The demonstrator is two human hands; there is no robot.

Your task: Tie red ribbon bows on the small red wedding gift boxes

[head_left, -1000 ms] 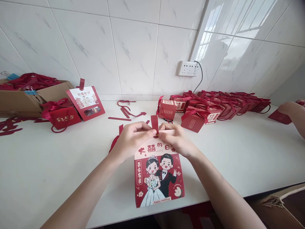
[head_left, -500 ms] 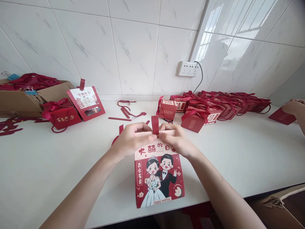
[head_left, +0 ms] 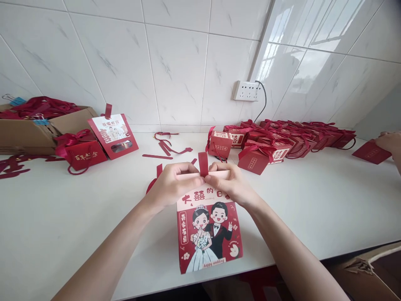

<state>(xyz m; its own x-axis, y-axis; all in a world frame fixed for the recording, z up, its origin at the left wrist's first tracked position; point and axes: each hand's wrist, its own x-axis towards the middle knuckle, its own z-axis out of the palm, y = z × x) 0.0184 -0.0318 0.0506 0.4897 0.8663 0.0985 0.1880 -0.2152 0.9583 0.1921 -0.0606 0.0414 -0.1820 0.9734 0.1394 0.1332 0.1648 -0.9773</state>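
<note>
A red and pink wedding gift box (head_left: 209,234), printed with a cartoon bride and groom, stands on the white table near its front edge. My left hand (head_left: 177,186) pinches the left part of its top edge, thumb in front and fingers behind. On the right part of that edge, my right hand (head_left: 230,184) is closed in the same way. Both thumbs meet at the base of a dark red ribbon loop (head_left: 203,164) that sticks up from the middle of the top. The fingers behind the box are partly hidden.
Finished-looking red boxes with bows (head_left: 275,142) crowd the back right. At left are a carton of ribbons (head_left: 28,133), a red box (head_left: 86,154) and an upright card box (head_left: 114,133). Ribbon strips (head_left: 166,148) lie behind my hands. Another person's hand (head_left: 390,144) holds a red box.
My right thumb has shifted slightly left toward the ribbon's base. Both hands stay on the box top. The other person's red box at far right has tilted slightly.
</note>
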